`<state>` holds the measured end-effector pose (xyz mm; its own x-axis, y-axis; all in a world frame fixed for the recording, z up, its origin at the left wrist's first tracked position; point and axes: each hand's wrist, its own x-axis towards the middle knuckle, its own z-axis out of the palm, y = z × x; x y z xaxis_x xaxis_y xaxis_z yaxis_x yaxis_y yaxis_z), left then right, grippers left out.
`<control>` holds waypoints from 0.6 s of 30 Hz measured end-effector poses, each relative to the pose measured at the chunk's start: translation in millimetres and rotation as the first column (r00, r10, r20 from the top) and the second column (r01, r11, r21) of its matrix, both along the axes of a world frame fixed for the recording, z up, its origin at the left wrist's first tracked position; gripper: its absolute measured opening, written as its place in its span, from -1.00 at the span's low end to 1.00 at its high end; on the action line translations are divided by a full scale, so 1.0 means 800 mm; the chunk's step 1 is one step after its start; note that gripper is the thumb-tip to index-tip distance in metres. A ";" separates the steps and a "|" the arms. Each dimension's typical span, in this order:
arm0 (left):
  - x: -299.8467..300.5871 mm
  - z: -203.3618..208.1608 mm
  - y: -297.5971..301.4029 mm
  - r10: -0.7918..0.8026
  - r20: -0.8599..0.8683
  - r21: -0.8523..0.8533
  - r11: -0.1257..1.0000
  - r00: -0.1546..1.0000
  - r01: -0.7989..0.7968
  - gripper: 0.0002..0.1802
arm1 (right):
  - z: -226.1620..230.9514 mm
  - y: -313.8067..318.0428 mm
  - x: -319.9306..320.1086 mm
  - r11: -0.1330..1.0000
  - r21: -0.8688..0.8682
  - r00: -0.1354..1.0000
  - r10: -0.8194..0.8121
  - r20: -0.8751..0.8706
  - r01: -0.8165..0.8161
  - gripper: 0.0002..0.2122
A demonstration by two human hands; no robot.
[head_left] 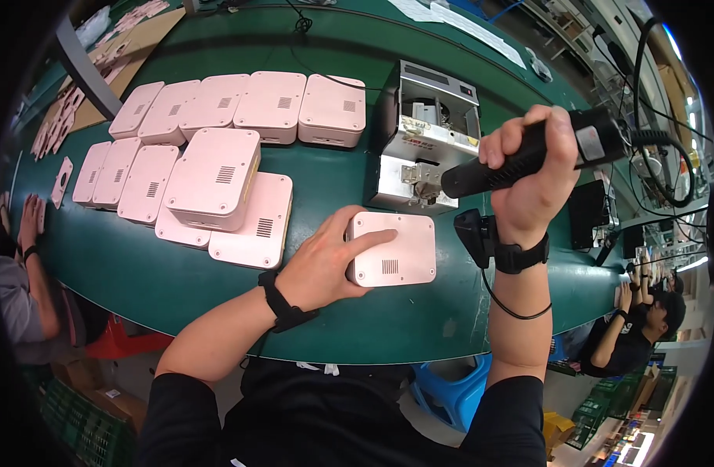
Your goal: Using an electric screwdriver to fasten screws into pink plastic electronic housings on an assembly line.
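The business end of the black handheld tool [481, 175] is the annoying bit: its tip points at the silver front of the boxy machine [438, 128], and I can't tell if they're touching. The right hand [537, 159] has its fingers wrapped snugly around the tool's barrel, up off the table. The left hand [326, 261] has a firm hold on the left end of a pale pink box [411, 253], index finger laid across the top, thumb down the near side, covering that end; the other fingertips are hard to see. That box sits on the table in front of the person, just below the machine.

The box is smooth, matte and plastic-looking, rounded corners, little round holes and a slotted vent patch. More of the same, the other boxes [215, 175], are lined up to the left, a few partly hidden where they overlap. The machine is a black housing with bare, smudgy metal. A coiled cable [654, 138] runs off the tool's back end.

The tabletop [326, 342] is dark green, with some scuffs on the right. There's a blue stool [454, 389] underneath, partly cut off by the table edge. Co-workers sit at both sides, squashed by the fisheye rim, and the right background gets pretty cluttered.
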<state>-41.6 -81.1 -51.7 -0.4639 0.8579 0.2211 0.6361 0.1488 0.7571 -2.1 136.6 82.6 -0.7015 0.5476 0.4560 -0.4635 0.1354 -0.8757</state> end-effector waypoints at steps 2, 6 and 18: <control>-0.001 0.000 0.000 0.002 -0.003 0.001 1.000 1.000 -0.002 -0.16 | 0.000 0.001 -0.001 1.000 0.006 1.000 -0.005 0.020 0.005 -0.68; -0.003 -0.002 0.001 0.006 -0.006 0.016 1.000 1.000 -0.006 -0.18 | -0.004 -0.003 0.024 0.998 -0.049 0.996 0.029 0.081 -0.025 -0.67; -0.002 -0.007 0.001 0.016 0.017 0.027 1.000 1.000 -0.016 -0.14 | -0.023 -0.025 0.120 0.998 -0.058 0.999 0.038 0.013 -0.037 -0.65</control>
<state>-43.1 -80.5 -57.4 -0.4812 0.8443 0.2359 0.6207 0.1382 0.7718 94.1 116.9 64.1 -0.7281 0.5458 0.4146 -0.4553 0.0670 -0.8878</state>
